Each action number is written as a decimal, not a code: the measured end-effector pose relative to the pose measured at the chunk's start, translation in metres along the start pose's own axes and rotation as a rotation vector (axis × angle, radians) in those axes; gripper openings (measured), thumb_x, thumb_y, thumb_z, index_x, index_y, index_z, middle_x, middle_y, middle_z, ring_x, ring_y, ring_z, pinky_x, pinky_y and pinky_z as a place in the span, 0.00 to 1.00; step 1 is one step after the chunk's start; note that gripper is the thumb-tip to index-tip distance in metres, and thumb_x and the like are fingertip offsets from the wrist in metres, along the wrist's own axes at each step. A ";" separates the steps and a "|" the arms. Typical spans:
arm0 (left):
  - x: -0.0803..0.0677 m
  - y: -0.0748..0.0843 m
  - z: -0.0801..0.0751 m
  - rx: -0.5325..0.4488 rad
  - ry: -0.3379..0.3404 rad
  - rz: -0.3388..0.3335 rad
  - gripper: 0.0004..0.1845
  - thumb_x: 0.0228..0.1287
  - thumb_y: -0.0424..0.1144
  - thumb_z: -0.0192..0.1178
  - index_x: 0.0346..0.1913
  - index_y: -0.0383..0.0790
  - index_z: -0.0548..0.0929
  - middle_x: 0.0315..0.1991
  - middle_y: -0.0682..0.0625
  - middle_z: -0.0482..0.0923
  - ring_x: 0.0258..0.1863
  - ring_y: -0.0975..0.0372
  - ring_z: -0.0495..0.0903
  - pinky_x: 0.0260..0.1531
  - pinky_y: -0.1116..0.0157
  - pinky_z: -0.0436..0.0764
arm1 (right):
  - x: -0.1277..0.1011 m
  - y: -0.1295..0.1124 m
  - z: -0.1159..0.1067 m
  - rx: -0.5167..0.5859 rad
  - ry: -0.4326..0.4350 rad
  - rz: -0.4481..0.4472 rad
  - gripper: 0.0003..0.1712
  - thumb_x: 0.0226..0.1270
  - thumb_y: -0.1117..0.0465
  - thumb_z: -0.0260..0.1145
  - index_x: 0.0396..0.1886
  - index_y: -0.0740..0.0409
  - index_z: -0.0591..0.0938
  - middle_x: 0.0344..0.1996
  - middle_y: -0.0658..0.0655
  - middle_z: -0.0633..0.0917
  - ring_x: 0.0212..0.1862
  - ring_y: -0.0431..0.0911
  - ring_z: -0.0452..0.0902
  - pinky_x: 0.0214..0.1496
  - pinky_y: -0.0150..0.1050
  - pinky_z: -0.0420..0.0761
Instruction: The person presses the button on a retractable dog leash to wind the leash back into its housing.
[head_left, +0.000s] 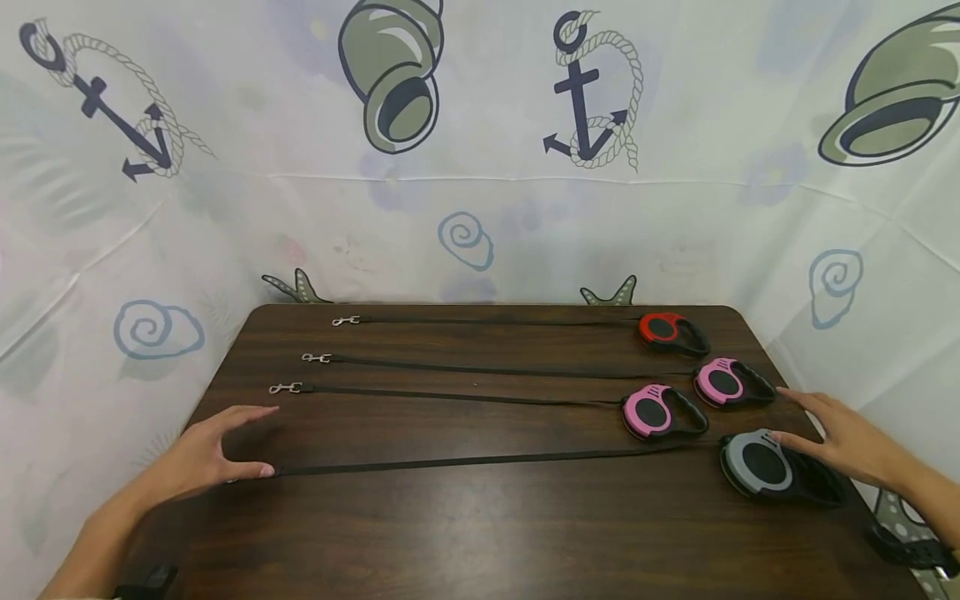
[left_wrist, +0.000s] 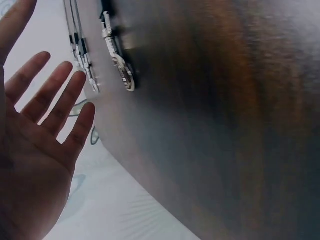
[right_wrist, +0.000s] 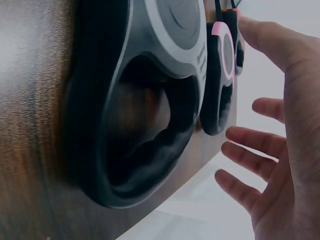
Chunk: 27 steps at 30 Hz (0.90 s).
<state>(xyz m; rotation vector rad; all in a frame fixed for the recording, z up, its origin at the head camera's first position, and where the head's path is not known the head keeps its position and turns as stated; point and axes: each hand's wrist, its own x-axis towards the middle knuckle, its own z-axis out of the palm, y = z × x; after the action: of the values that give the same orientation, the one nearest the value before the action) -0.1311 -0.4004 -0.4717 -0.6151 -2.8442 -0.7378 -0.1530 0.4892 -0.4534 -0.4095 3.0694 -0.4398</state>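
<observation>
Head view: grey leash is the nearest of four to the bench's near edge, its casing by the right edge, strap running toward the left edge. Key relation, I'd judge: its long axis runs L–R btwn the two hands, roughly parallel to the far edge, casing end a touch farther back. R hand is nearer the casing, which lies just to its left & nearer the body; L hand is by the clip end, strap going off to its right.

Both hands spread, fingers apart, nothing pinched. L thumb tip overlaps the strap's end in head view; contact can't be told. R thumb tip overlaps the casing's edge there too, but right wrist view shows a gap btwn fingers & the loop handle.

Other three, same lie, farther back: nearer pink leash, then farther pink leash close to the right edge, R fingertips just beside its handle; red leash nr the far right corner.

Materials: casings look like hard plastic, rounded, w/ dark oval centres; loop handles black, closed, grey one's grip w/ finger ridges. Straps flat, black, prob. woven, so likely limp if lifted. Clips shiny metal w/ hooked ends. Bench dark brown, wood-grained, slight sheen, rounded far corners. Backdrop pale creased cloth w/ anchors, shells etc.
</observation>
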 end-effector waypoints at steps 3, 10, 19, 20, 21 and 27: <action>-0.006 -0.004 0.004 0.000 -0.007 0.003 0.45 0.40 0.51 0.88 0.65 0.43 0.84 0.58 0.45 0.86 0.55 0.55 0.83 0.54 0.87 0.62 | -0.005 0.002 0.003 0.022 0.025 -0.020 0.48 0.64 0.47 0.79 0.72 0.73 0.71 0.59 0.77 0.80 0.58 0.73 0.77 0.53 0.62 0.78; -0.015 -0.012 0.009 -0.052 -0.009 0.069 0.43 0.35 0.47 0.90 0.60 0.39 0.85 0.53 0.47 0.86 0.51 0.73 0.82 0.52 0.87 0.69 | -0.011 0.007 0.014 0.105 0.021 -0.025 0.47 0.60 0.50 0.83 0.71 0.71 0.73 0.60 0.76 0.81 0.57 0.74 0.79 0.44 0.18 0.69; -0.017 -0.017 0.015 -0.009 -0.006 0.106 0.38 0.36 0.46 0.90 0.56 0.42 0.88 0.49 0.54 0.86 0.43 0.67 0.83 0.41 0.68 0.82 | -0.012 0.014 0.021 0.142 -0.002 -0.021 0.43 0.60 0.50 0.83 0.67 0.70 0.78 0.60 0.73 0.83 0.54 0.24 0.75 0.48 0.13 0.66; -0.017 -0.018 0.016 -0.010 -0.003 0.115 0.37 0.36 0.46 0.90 0.55 0.43 0.88 0.48 0.54 0.86 0.42 0.67 0.83 0.40 0.68 0.82 | -0.012 0.014 0.021 0.143 -0.001 -0.013 0.42 0.60 0.50 0.83 0.67 0.70 0.78 0.59 0.73 0.84 0.53 0.25 0.76 0.47 0.13 0.66; -0.017 -0.018 0.017 -0.012 0.003 0.126 0.36 0.36 0.45 0.90 0.54 0.44 0.89 0.47 0.55 0.87 0.41 0.67 0.82 0.40 0.69 0.82 | -0.012 0.014 0.022 0.148 -0.009 -0.007 0.42 0.60 0.50 0.82 0.67 0.70 0.78 0.59 0.73 0.83 0.54 0.29 0.79 0.47 0.13 0.66; -0.016 -0.020 0.020 -0.025 0.027 0.168 0.32 0.34 0.42 0.90 0.49 0.47 0.90 0.42 0.58 0.85 0.37 0.69 0.81 0.38 0.76 0.75 | -0.011 0.015 0.024 0.142 -0.077 0.042 0.41 0.63 0.49 0.80 0.67 0.70 0.78 0.59 0.74 0.83 0.57 0.69 0.80 0.46 0.25 0.75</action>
<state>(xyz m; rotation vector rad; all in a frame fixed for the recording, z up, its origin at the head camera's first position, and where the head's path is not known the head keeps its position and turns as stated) -0.1256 -0.4124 -0.5021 -0.8294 -2.7204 -0.7480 -0.1454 0.4995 -0.4805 -0.3488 2.9425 -0.6207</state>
